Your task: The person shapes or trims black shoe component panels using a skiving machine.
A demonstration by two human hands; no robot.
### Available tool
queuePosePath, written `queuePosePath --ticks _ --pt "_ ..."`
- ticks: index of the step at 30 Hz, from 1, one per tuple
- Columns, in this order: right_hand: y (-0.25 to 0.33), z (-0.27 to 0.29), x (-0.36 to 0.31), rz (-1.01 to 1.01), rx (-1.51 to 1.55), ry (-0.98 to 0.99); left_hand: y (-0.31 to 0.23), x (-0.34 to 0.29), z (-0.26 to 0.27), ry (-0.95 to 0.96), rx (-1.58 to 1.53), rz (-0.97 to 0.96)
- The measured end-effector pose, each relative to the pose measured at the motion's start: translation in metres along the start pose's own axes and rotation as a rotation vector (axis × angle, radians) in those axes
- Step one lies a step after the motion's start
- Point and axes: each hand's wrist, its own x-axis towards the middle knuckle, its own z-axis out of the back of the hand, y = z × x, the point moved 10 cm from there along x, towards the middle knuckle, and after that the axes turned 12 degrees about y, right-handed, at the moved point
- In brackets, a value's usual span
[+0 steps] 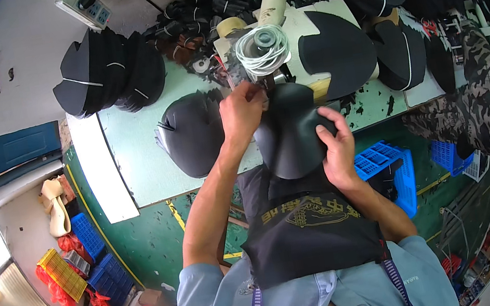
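Black sheet [291, 139], smooth and softly glossy, its lower edge rounded

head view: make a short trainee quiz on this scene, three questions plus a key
1. Multiple choice: which edge of the curved black sheet is the right hand at?
a) the left edge
b) the right edge
c) the edge nearest the person

2. True or false: a stack of black pieces lies on the green tabletop, to the left of the curved black sheet.

3. Short answer: what colour is the coiled cord just beyond the curved black sheet?

Key: 1. b, the right edge; 2. true; 3. white.
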Motion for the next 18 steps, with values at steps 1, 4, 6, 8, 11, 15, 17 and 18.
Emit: queuePosePath --ticks 1,4,6,8,11,15,17,18 --pt "0.018 0.003 -0.004 0.113 -0.063 -0.028 0.004 -0.002 0.004 0.0 0.004 0.005" --pt "0.119 0.004 -0.02 0.517 -0.277 -0.131 0.008 -0.01 0.058 -0.144 0.071 -0.151" --pt "0.152 0.016 -0.031 0.736 -0.292 -0.121 0.036 -0.01 0.093 -0.142 0.387 -0.169" --pt "0.178 0.022 -0.031 0.935 -0.619 -0.178 0.078 -0.011 0.106 -0.115 0.704 -0.206" --pt "0.175 -0.005 -0.005 1.021 -1.132 -0.005 0.098 -0.012 0.101 -0.055 0.857 -0.272" --pt "0.144 0.038 0.024 0.817 -0.879 -0.177 0.08 -0.02 0.113 -0.133 0.849 -0.238" --pt "0.153 0.063 0.031 0.625 -0.731 -0.312 0.071 -0.032 0.109 -0.154 0.887 -0.219" --pt "0.159 0.066 0.04 0.591 -0.704 -0.273 0.06 -0.036 0.106 -0.176 0.858 -0.243"
